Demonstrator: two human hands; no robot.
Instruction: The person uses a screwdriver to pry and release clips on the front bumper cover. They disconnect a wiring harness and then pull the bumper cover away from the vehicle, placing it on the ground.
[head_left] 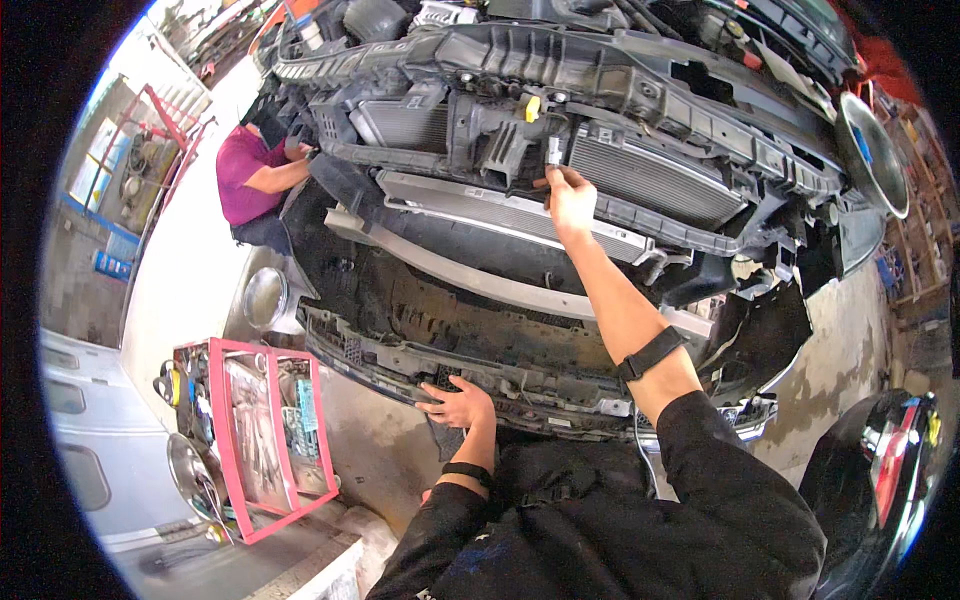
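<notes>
Landmark: ribbed radiator, grey core in a black surround, set in the exposed front of a vehicle.

Labels and markings:
- White label, one, upright, just left of the radiator; marks too small to read.
- Yellow tag, one, above and left of the radiator; any writing too small to make out.
- Small pale label, one, well below the radiator on the bumper's near edge; unreadable.

Hands:
- Right hand, just left of the radiator. Arm outstretched, black band around the forearm; fingers bent and gathered at the dark part directly under the white label. Whether they grasp anything cannot be told.
- Left hand, well below and left of the radiator. Elbow bent, black wristband; fingers loosely spread, clasping nothing, resting on the bumper's near edge.

Parts and surroundings:
- Black bumper, one, hollow side up, soiled brown inside, below the radiator.
- Pale crossbar, one, curved, between radiator and bumper.
- Silver finned cooler, one, below and left of the radiator.
- Co-worker in a purple shirt, far left of the radiator, both arms reaching toward the vehicle.
- Red cart, one, holding tools, lower left of the radiator.
</notes>
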